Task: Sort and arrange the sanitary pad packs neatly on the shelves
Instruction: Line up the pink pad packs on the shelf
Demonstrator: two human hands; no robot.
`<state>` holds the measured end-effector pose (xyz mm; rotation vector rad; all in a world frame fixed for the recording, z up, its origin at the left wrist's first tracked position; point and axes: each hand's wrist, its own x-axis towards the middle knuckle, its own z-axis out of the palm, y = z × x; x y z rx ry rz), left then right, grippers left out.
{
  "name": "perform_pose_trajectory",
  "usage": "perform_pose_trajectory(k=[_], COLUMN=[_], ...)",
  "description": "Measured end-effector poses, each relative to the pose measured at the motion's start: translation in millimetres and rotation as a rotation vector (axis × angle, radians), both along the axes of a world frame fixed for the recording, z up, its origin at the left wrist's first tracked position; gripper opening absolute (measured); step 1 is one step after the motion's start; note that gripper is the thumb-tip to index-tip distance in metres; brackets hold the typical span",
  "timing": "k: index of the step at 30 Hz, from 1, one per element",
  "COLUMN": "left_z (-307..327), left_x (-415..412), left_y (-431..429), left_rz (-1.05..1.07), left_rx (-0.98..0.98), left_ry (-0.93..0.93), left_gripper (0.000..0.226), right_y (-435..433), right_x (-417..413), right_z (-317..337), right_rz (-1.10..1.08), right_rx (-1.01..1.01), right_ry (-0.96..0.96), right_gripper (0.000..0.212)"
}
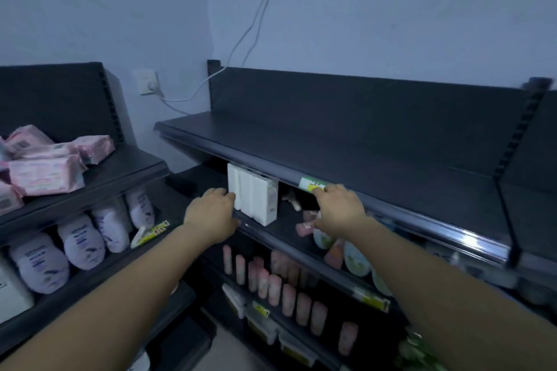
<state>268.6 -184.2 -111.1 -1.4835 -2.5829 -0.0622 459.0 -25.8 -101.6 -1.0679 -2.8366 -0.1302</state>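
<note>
dim light | bluish wall (391, 24) | dark shelving (361, 141) | wall socket (146, 81)

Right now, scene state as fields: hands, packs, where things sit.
left hand: touches left end of white packs; grip unclear
right hand: reaches into the same shelf, right of the white packs; fingers partly hidden
white packs: upright, side by side on second shelf of right unit
pink packs: loose pile on left unit's top shelf
price label: on the rail just above right hand
</note>
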Motion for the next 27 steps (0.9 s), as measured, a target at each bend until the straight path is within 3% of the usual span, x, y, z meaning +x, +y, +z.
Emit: perform_pose_trajectory(k=[4, 27], left_z=[13, 36], left_x=[51, 448], left_y=[28, 176], left_rz=[-0.104, -0.589], left_rx=[0.029, 0.073], left_ry=[0.025, 0.02], left_gripper=[0.045, 0.05], right_y=[8, 41], right_x=[63, 499], right_z=[10, 23], right_rz=[-0.104, -0.596], right_rx=[0.026, 0.046], right_ry=[0.011, 0.015], right_gripper=[0.061, 0.064])
